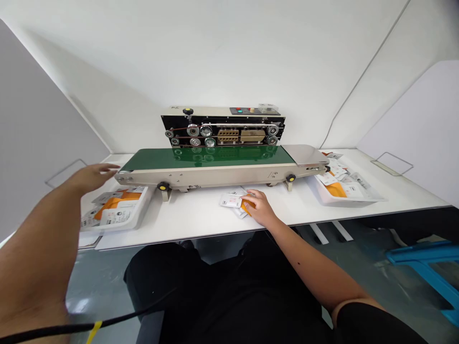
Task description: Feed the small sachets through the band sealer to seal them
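My left hand [93, 177] is at the left end of the band sealer's green conveyor belt [201, 158], fingers stretched out and nothing seen in them. Below it is a white plastic bin [141, 210] of white and orange sachets [120, 205]. On the white table in front of the machine, my right hand [261, 208] has its fingers curled over a small pile of flat sachets. A white printed sachet [231, 199] sticks out to the left, and an orange one [247, 204] shows between the fingers. The palm hides part of the pile.
The sealing head [224, 131] with rollers and brown blocks stands behind the belt, against the white wall. A second bin [333, 198] of sachets is at the right under the metal end plate [305, 155]. A blue stool [426, 260] stands on the floor at right.
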Demonstrator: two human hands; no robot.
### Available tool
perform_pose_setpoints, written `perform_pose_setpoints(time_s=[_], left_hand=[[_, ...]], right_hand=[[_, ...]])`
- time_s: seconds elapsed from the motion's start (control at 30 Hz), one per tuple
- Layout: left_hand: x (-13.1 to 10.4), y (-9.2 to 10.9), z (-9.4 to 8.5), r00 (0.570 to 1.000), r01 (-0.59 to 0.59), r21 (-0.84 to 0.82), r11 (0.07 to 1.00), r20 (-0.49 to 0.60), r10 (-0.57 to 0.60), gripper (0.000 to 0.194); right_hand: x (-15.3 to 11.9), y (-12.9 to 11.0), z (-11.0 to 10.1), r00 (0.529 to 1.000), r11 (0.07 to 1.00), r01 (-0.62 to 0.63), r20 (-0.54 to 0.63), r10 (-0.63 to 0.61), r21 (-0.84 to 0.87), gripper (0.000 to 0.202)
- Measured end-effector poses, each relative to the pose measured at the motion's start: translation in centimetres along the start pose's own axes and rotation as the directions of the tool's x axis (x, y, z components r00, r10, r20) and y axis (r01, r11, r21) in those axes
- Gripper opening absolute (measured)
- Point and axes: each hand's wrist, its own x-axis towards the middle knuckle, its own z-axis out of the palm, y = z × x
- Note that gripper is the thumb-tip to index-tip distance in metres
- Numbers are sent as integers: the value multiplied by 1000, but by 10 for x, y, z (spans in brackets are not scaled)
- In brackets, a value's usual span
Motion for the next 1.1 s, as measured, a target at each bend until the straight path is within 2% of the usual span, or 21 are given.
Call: perform_pose_setpoints(time_s=[0.1, 0.17, 0.27, 0.33, 0.37, 0.4, 0.47, 0.53, 0.57, 0.6, 0.67, 0.77, 0.87, 0.93, 1.0, 1.1], left_hand=[[-4, -5, -19, 988, 2, -50, 999, -152, -9, 83], [-6, -7, -34, 962, -9, -96, 995, -272, -18, 74], [-22, 8, -49, 887, -94, -152, 984, -462, 13, 53], [-51, 32, -48, 820, -246, -123, 961, -555, 139, 35], [-71, 48, -43, 807, -358, -123, 925, -540, 240, 26], [-93, 67, -35, 799, -483, -156, 862, -480, 361, 19], [-138, 105, -11, 736, -677, -280, 681, -291, 612, 13], [-176, 141, 21, 642, -730, -404, 551, -130, 756, 20], [-190, 156, 38, 613, -726, -449, 521, -79, 786, 24], [-200, 169, 54, 606, -708, -477, 521, -31, 795, 29], [-212, 186, 83, 618, -671, -505, 543, 22, 785, 41], [-214, 195, 109, 601, -658, -517, 548, 77, 795, 60], [-211, 191, 120, 604, -642, -498, 583, 141, 785, 74], [-211, 187, 124, 605, -622, -496, 606, 188, 774, 75], [-210, 185, 127, 611, -595, -506, 625, 222, 760, 73], [-210, 184, 126, 649, -551, -527, 648, 217, 729, 72]], right_hand=[[1, 1, -1, 1000, 1000, 0, 1, 0, 30, 25], [1, -1, -3, 1000, 999, 5, 2, -5, 41, 29], [0, -7, -5, 994, 996, 87, 61, -87, 4, 43], [-2, -11, -5, 975, 987, 156, 167, -147, -42, 53], [-3, -13, -5, 963, 982, 178, 218, -161, -61, 58], [-4, -14, -4, 953, 979, 190, 254, -166, -74, 61], [-6, -15, -2, 947, 977, 194, 274, -165, -84, 62], [-6, -13, -1, 955, 980, 188, 247, -165, -71, 62], [-6, -11, -1, 958, 980, 190, 227, -173, -53, 63], [-5, -9, -1, 962, 981, 191, 202, -181, -27, 65], [-5, -6, -3, 974, 983, 177, 136, -181, 41, 69], [-5, -1, -7, 993, 981, 114, 20, -119, 156, 62], [-6, 2, -11, 994, 954, 67, -104, -38, 292, 50], [-8, 5, -12, 975, 913, 20, -210, 72, 407, 44], [-10, 7, -13, 927, 819, -33, -289, 239, 572, 44], [-13, 7, -14, 871, 606, -58, -256, 420, 794, 51]])
